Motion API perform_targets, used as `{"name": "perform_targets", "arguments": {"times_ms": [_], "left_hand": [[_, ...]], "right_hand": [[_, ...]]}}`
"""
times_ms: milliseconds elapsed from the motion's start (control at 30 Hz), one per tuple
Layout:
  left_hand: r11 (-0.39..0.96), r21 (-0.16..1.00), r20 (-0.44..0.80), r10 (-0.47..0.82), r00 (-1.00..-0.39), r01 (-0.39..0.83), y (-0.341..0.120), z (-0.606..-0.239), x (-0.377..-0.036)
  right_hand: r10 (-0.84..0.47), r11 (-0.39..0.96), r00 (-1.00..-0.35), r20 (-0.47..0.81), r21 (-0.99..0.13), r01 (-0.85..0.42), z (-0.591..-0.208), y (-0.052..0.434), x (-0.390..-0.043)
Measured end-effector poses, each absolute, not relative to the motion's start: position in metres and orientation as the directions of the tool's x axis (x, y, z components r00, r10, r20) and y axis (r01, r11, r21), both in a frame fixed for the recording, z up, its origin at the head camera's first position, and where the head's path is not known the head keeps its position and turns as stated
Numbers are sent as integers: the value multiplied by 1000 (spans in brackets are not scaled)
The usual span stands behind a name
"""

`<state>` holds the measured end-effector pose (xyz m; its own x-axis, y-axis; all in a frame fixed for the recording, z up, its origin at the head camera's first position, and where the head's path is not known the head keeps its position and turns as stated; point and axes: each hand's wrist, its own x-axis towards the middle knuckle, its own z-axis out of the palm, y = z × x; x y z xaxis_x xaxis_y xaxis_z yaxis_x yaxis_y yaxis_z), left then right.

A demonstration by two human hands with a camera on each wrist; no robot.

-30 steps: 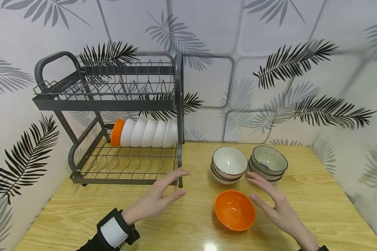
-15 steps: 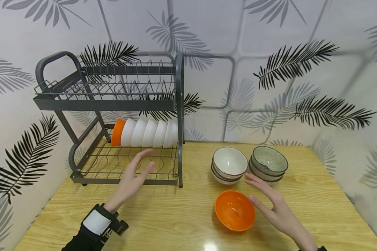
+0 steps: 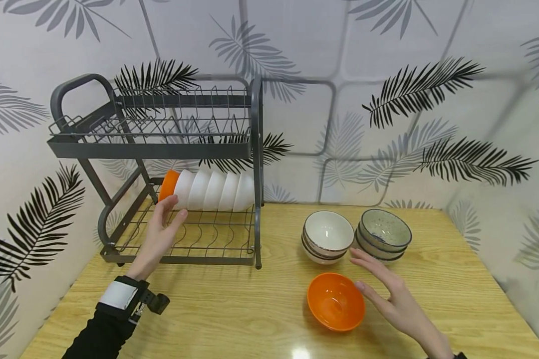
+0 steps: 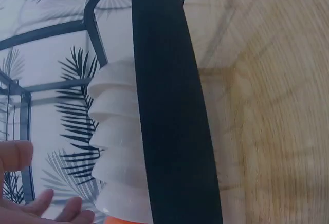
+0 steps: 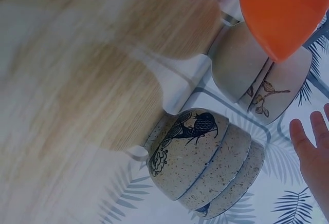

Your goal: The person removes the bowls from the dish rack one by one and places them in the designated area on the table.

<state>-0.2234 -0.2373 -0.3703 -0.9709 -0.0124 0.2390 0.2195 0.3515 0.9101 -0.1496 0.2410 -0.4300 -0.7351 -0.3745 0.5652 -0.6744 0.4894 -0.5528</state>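
Note:
My left hand (image 3: 175, 208) reaches into the lower tier of the grey dish rack (image 3: 179, 149). Its straight fingers are at the orange bowl (image 3: 167, 185) that ends a row of white bowls (image 3: 215, 190) lying on their sides; whether they touch it I cannot tell. The left wrist view shows the white bowls (image 4: 118, 147) behind a dark rack post (image 4: 169, 106), with my fingertips (image 4: 31, 203) low on the left. My right hand (image 3: 357, 269) hovers open, holding nothing, just right of a second orange bowl (image 3: 336, 300) on the table.
Two stacks of bowls stand behind the right hand: cream ones (image 3: 327, 240) and speckled ones (image 3: 384, 238), whose bird pattern shows in the right wrist view on the speckled stack (image 5: 205, 157). The rack's upper tier (image 3: 161, 124) holds nothing. The wooden table (image 3: 251, 319) meets a leaf-patterned wall.
My left hand has moved from the rack's front right post leftward and into the lower tier, up to the orange bowl. The right hand has barely shifted.

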Motion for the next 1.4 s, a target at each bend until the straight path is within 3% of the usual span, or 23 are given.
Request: {"name": "perform_targets", "arguments": {"times_ms": [200, 733, 1067, 1267, 1400], "left_hand": [[380, 918, 140, -46, -989, 112, -250, -366, -233], [413, 909, 11, -150, -989, -52, -277, -366, -275], [499, 860, -18, -180, -983, -107, -287, -365, -299], [624, 773, 33, -222, -974, -116, -289, -367, -303], [629, 769, 65, -254, -965, -114, -293, -371, -302]], "right_hand": [[-382, 472, -713, 588, -539, -698, -431, 240, -150], [-378, 495, -751, 541, -567, -658, -429, 237, -148], [-387, 501, -757, 526, -569, -652, -429, 233, -149], [-392, 503, -762, 516, -573, -647, -427, 230, -148], [-395, 500, -768, 505, -583, -641, -425, 230, -148]]}}
